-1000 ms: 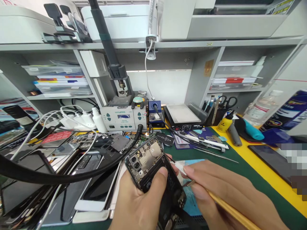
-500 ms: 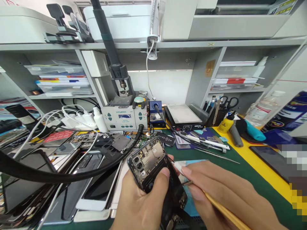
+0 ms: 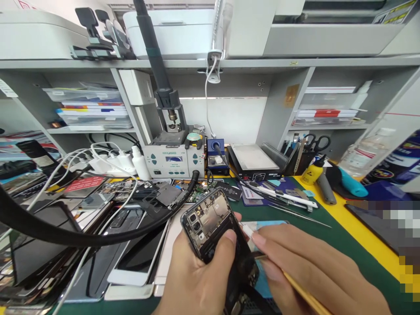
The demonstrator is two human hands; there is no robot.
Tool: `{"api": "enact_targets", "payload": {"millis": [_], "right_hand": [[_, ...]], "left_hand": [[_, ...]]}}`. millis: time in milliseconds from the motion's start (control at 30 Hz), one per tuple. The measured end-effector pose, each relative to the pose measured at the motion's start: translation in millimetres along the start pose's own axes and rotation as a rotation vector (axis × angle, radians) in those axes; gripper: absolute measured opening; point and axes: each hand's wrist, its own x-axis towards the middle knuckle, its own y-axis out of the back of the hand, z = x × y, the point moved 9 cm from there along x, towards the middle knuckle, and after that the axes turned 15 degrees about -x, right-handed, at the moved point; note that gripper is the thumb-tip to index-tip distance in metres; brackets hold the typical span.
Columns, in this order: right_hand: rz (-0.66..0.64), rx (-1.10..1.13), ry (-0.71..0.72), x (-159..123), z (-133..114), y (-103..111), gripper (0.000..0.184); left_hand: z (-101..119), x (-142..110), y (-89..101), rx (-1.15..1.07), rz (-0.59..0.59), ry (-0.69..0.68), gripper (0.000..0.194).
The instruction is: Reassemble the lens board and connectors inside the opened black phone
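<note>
My left hand (image 3: 197, 280) grips an opened smartphone (image 3: 216, 232) with its back cover off, so the camera modules and circuit board show. Its thumb presses across the phone's middle. My right hand (image 3: 311, 271) is closed in a pinch on a thin yellow-handled tool (image 3: 300, 292). The tool's metal tip (image 3: 259, 256) touches the phone's right edge. Under both hands lie a light blue sheet (image 3: 275, 225) and a green mat (image 3: 341, 245).
A thick black hose (image 3: 82, 238) runs from the hot-air station (image 3: 172, 159) across a pile of phones and screens (image 3: 108, 253) on the left. Behind stand a black heating plate (image 3: 251, 159), tweezers (image 3: 295, 213), a scissors holder (image 3: 300, 153), and a yellow bottle (image 3: 310, 173).
The view has shifted, so everything sits slightly further right and lower. My hands keep the same hold on the phone and the tool.
</note>
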Motion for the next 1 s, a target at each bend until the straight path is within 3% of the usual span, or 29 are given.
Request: {"api": "enact_targets", "payload": {"millis": [133,267,467,700,833,1000], "right_hand": [[-0.007,0.054,-0.034,2,0,0,0.041],[-0.031,0.108,-0.078,10,0,-6,0.029],[-0.054,0.160,-0.097,13,-2,-14,0.028],[0.008,0.012,0.055,5,-2,2,0.037],[0.000,-0.054,0.169,10,-9,1,0.032],[-0.013,-0.079,0.163,6,-8,-2,0.031]], "left_hand": [[-2,0,0.8,-0.019,0.004,0.023,0.028],[-1,0,-2.0,-0.039,-0.024,0.012,0.024],[2,1,-0.5,0.010,-0.034,-0.024,0.024],[-4,2,3.8,0.011,-0.027,0.026,0.025],[-2,0,2.3,-0.013,-0.015,0.009,0.027],[-4,-2,1.5,-0.079,0.007,0.030,0.030]]}}
